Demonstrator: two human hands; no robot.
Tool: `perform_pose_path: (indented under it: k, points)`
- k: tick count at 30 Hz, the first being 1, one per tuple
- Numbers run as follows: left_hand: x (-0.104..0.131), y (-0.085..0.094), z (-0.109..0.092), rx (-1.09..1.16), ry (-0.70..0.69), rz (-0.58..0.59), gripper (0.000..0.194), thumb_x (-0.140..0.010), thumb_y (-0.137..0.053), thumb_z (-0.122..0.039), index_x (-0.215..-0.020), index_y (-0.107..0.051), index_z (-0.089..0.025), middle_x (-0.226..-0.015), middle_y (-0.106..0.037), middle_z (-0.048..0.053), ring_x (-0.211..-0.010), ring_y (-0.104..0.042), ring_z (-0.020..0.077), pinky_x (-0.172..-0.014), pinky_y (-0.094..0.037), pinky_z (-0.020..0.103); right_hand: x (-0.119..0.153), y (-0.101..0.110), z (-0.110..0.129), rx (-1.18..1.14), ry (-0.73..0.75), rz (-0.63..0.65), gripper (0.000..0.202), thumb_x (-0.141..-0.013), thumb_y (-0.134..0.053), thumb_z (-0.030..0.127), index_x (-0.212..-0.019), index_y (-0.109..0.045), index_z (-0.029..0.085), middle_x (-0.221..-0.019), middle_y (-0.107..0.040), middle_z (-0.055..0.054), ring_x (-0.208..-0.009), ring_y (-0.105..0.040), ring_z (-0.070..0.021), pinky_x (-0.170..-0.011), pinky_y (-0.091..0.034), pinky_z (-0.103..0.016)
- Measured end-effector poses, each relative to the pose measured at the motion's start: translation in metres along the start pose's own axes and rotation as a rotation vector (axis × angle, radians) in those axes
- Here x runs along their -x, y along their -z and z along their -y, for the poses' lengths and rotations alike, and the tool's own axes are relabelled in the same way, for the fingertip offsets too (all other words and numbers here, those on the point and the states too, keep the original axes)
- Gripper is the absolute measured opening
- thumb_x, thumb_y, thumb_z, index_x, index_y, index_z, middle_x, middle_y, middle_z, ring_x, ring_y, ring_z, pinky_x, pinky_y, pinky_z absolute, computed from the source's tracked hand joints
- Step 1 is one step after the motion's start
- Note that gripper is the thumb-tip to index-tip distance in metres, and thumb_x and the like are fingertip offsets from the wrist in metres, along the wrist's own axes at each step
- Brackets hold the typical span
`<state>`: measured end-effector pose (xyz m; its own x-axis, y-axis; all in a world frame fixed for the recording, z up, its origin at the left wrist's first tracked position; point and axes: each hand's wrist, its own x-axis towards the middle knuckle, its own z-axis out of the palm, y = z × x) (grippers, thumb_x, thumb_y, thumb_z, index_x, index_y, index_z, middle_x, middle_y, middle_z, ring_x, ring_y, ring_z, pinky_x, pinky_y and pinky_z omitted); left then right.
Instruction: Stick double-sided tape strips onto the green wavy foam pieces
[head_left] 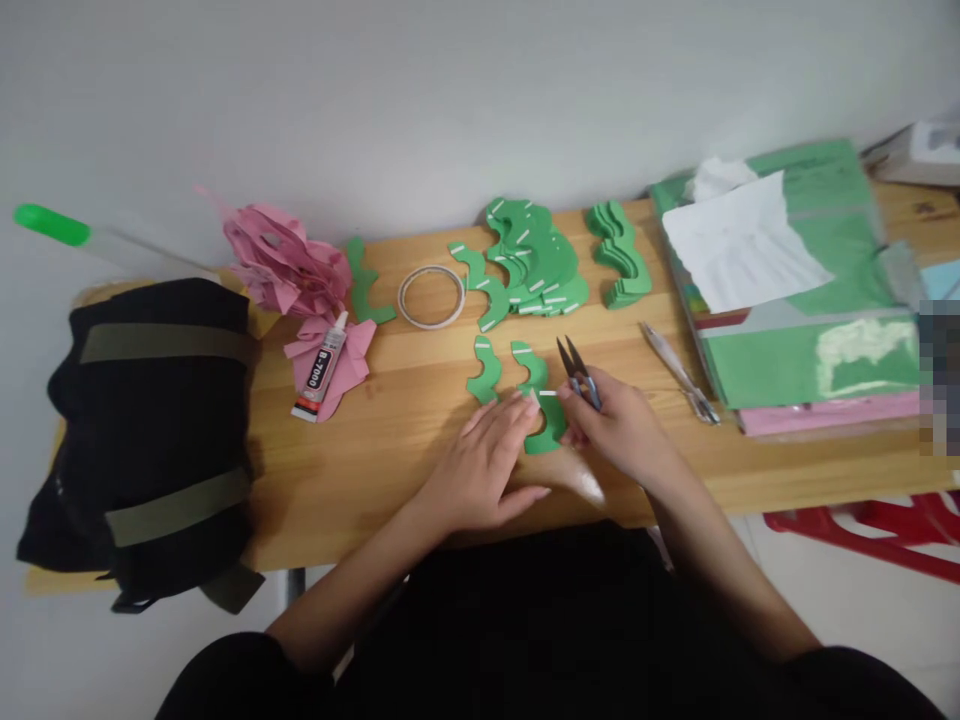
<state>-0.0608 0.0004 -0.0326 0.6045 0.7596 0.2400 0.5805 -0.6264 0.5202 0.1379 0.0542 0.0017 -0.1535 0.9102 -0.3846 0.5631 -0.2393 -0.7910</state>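
My left hand (487, 465) lies with fingers stretched out over a wavy green paper cutout (551, 435), pressing it to the table. Thread snips (577, 370) with dark pointed blades are held in my right hand (611, 425), blades pointing away from me. Between my two hands a short white strip (549, 393) lies on the cutout, close to my right fingertips. Another green cutout (484, 368) with a white strip at its top is just beyond my left fingers. Farther back rests a pile of green cutouts (536, 255), many with white strips, beside a tape roll (431, 297).
A stack of green cutouts (621, 255) stands at the back. Right are a pen (679, 370) and a green package (810, 350) under crumpled white paper (742, 240). Left are pink folded paper (281, 260), a B-7000 glue tube (321, 370) and a black bag (165, 400).
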Motion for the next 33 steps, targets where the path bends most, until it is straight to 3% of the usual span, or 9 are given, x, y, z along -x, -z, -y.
perform_pose_path:
  k: [12,21,28,33]
  points:
    - [-0.001,-0.01,0.005,-0.065,0.007,-0.057,0.095,-0.093,-0.051,-0.052,-0.155,0.005,-0.007,-0.14,-0.054,0.027,-0.131,-0.055,0.0348,-0.1,-0.051,0.05,-0.011,-0.004,-0.003,0.122,-0.019,0.078,0.018,-0.089,-0.049,0.023,-0.071,-0.048,0.023,-0.046,-0.057,0.006,-0.045,-0.066,-0.0167,-0.054,-0.045,-0.024]
    - [-0.004,-0.009,0.003,-0.113,-0.003,-0.006,0.093,-0.093,-0.05,-0.055,-0.155,0.0,-0.006,-0.141,-0.054,0.026,-0.132,-0.054,0.0351,-0.103,-0.047,0.047,-0.015,-0.006,0.005,0.225,-0.053,0.084,0.018,-0.089,-0.049,0.024,-0.071,-0.05,0.023,-0.045,-0.056,0.004,-0.044,-0.062,-0.0175,-0.057,-0.043,-0.027]
    - [-0.008,-0.013,-0.002,-0.204,-0.022,0.004,0.096,-0.093,-0.047,-0.059,-0.154,0.001,-0.003,-0.14,-0.056,0.027,-0.132,-0.054,0.0356,-0.107,-0.042,0.046,-0.016,-0.009,0.005,0.433,-0.003,0.013,0.017,-0.085,-0.052,0.021,-0.07,-0.059,0.021,-0.062,-0.069,-0.006,-0.059,-0.066,-0.0211,-0.056,-0.038,-0.028]
    - [-0.008,-0.014,-0.004,-0.247,-0.019,0.032,0.099,-0.093,-0.047,-0.059,-0.154,0.003,-0.001,-0.142,-0.053,0.027,-0.134,-0.052,0.0349,-0.11,-0.038,0.045,-0.02,-0.013,0.009,0.561,-0.046,-0.011,0.02,-0.084,-0.059,0.027,-0.066,-0.063,0.02,-0.069,-0.073,-0.011,-0.064,-0.067,-0.0238,-0.054,-0.035,-0.029]
